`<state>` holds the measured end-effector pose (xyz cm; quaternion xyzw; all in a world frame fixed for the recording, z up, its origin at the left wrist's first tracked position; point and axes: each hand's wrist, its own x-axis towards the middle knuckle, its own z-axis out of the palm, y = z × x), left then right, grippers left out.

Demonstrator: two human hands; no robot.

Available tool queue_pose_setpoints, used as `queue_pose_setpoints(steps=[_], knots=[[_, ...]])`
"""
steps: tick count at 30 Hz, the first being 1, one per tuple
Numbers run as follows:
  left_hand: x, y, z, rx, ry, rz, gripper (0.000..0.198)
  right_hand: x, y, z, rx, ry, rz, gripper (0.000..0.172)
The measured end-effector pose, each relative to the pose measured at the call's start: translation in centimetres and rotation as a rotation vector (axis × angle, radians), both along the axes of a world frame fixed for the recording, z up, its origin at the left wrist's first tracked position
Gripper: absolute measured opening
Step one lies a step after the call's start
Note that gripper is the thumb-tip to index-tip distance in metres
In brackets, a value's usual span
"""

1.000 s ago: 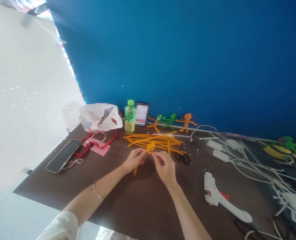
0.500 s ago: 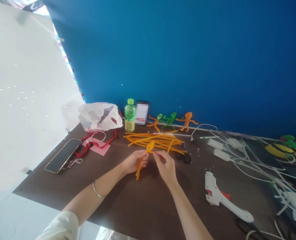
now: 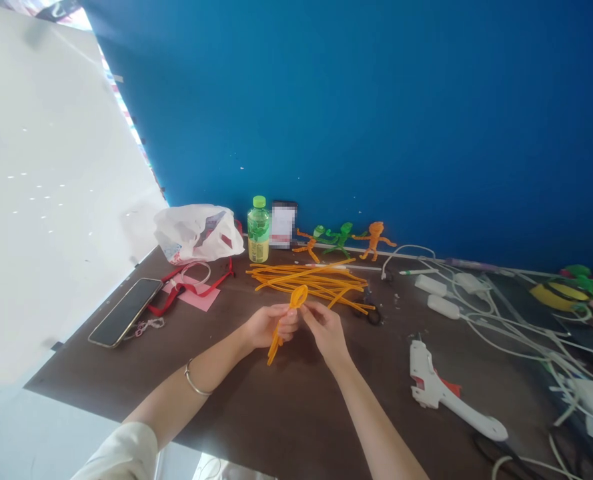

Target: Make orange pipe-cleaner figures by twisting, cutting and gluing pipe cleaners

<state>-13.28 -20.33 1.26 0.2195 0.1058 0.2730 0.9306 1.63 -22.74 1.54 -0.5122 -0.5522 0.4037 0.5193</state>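
Observation:
My left hand (image 3: 277, 325) is closed around a bundle of orange pipe cleaners (image 3: 275, 350), whose ends hang below the fist. Above the thumb stands a loop (image 3: 299, 296) of the same pipe cleaners. Against the right side of this loop, my right hand (image 3: 325, 328) is closed in a pinch, thumb and forefinger on an orange pipe cleaner at the base of the loop. Just behind both hands lies a loose pile of orange pipe cleaners (image 3: 296, 276). Scissors (image 3: 373, 315) with dark handles rest at the pile's right end, partly covered.
Pipe-cleaner figures (image 3: 345, 239) lean along the blue wall beside a green-capped bottle (image 3: 259, 230). A white plastic bag (image 3: 196, 233) and a phone (image 3: 126, 312) lie left. Rightward are a white glue gun (image 3: 429, 380) and tangled white cables (image 3: 516, 327).
My right hand has come slightly left and closer to the loop, shortening the gap between the hands. The bundle and loop have shifted a little left and down.

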Motion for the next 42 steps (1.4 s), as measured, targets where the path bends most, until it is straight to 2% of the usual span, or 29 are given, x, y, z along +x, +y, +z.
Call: queue_pose_setpoints(steps=[7,10,14,16,21,24,26,29,33,42], knots=[[-0.1,-0.2,0.1,-0.067,0.027,-0.082,0.021,-0.2,-0.2,0.0,-0.109,0.185,0.087,0.026],[0.0,-0.1,0.0,-0.056,0.035,-0.042,0.017,-0.3,-0.1,0.0,-0.179,0.338,0.13,0.026],[0.4,0.0,0.1,0.024,0.045,0.042,0.019,-0.2,0.2,-0.3,-0.199,0.4,0.08,0.024],[0.6,0.0,0.0,0.098,0.088,0.114,0.02,-0.1,0.3,-0.5,-0.194,0.402,0.045,0.024],[1.3,-0.2,-0.6,0.33,0.341,0.432,0.025,-0.2,0.2,-0.5,-0.175,0.346,-0.011,0.026],[1.4,-0.2,-0.9,0.472,0.492,0.521,0.031,-0.2,-0.1,-0.2,-0.13,0.238,-0.033,0.026],[1.4,-0.2,-0.9,0.525,0.543,0.52,0.035,-0.3,-0.2,0.0,-0.102,0.163,-0.048,0.026],[1.4,-0.3,-0.9,0.516,0.529,0.502,0.036,-0.3,-0.3,0.3,-0.074,0.121,-0.048,0.024],[1.4,-0.3,-0.8,0.41,0.402,0.447,0.03,-0.2,-0.2,0.3,-0.062,0.123,-0.056,0.022],[0.9,0.0,-0.8,0.148,0.179,0.226,0.018,0.1,0.1,-0.1,-0.034,0.068,-0.061,0.027]])
